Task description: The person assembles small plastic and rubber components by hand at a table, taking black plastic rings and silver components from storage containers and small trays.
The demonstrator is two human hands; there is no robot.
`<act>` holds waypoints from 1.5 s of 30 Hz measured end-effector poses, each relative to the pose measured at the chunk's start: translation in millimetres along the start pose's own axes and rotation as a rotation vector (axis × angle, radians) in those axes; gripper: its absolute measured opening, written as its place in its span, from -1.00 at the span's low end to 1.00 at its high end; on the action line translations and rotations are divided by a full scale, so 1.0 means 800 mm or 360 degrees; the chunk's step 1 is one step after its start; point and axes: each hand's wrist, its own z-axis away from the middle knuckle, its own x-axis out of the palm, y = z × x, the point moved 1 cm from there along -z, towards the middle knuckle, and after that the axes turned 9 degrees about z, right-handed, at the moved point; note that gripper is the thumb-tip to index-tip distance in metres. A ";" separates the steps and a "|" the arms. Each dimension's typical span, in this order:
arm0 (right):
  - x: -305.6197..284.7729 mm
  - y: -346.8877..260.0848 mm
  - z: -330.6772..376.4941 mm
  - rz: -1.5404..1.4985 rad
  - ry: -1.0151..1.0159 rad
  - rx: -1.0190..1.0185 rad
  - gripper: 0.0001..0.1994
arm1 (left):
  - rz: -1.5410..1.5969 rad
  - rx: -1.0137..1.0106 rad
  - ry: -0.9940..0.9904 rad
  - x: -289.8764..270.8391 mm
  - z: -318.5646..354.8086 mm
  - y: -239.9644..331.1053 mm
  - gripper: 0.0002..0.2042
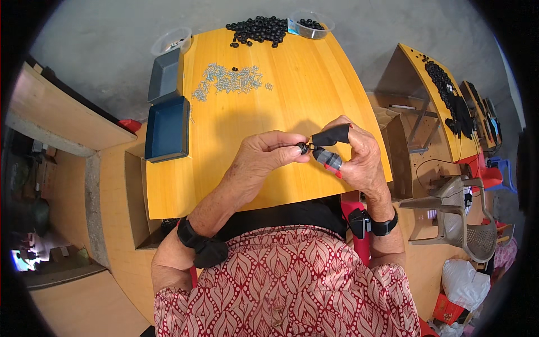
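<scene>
Both my hands meet above the near right part of the yellow table (292, 106). Between thumb and fingers of my left hand (261, 154) is a small round black knob-like piece (303, 148). My right hand (362, 154) is closed just right of it, its fingertips almost touching the piece. A black covering (331, 136) seems to wrap its index finger, and a grey-black wrap (327, 159) with red at its edge lies at its thumb. Something small and shiny shows between these; what it is stays too small to tell.
Small silvery screws (230, 78) lie spread mid-table, beyond them a heap of round black pieces (258, 29). A clear tub (323, 32) holds more. Two boxes, grey (166, 76) and dark blue (168, 129), line the left edge. A grey chair (449, 208) stands at right.
</scene>
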 end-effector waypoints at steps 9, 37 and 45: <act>0.002 0.003 0.000 0.0026 -0.0085 -0.0046 -0.76 | 0.0058 -0.0038 -0.0002 -0.006 0.001 -0.007 -0.78; 0.026 -0.001 -0.008 0.0326 -0.0078 -0.0374 -0.83 | -0.0274 0.0021 0.0015 -0.016 0.000 -0.007 -0.79; 0.036 0.007 0.004 0.0105 0.0055 0.0038 -0.65 | -0.0053 0.0102 0.0052 -0.017 -0.005 -0.016 -0.77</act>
